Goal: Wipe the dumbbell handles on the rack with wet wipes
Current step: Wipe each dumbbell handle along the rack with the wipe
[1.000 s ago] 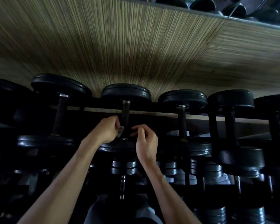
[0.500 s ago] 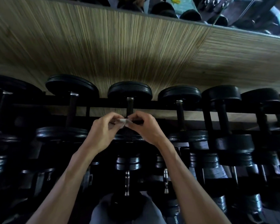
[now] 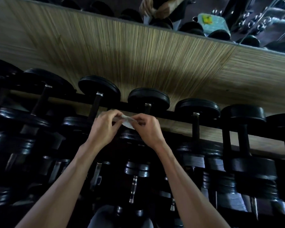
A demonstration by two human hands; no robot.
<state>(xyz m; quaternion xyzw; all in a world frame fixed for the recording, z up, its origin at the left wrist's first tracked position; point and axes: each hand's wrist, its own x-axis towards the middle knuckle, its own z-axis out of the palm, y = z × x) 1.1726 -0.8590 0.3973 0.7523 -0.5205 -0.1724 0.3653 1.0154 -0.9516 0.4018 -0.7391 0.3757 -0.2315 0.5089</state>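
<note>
Head view is looking down over a black rack (image 3: 174, 116) loaded with dumbbells, a row of them lying with their far discs against a wood-grain wall panel (image 3: 138, 51). Both hands are meeting just in front of the rack's top rail, near the middle of the scene. The left hand (image 3: 104, 129) and the right hand (image 3: 149, 130) are each pinching a small white wet wipe (image 3: 127, 121) between thumb and curled fingers, the wipe stretching across the short gap between them. It is hanging in the air, not touching any handle.

Just beyond the hands, the middle dumbbell (image 3: 148, 98) is showing only the far end of its handle, the rest being hidden behind the hands and the wipe. To the left, another dumbbell's handle (image 3: 95, 105) is slanting toward the left hand's knuckles. To the right, a further handle (image 3: 195, 127) is standing well apart from the right hand. Lower tiers of darker, stacked weights are filling the near part of the scene beneath the forearms.

Along the far top edge, a mirror (image 3: 253, 22) is reflecting the hands and more weights, blurred.
</note>
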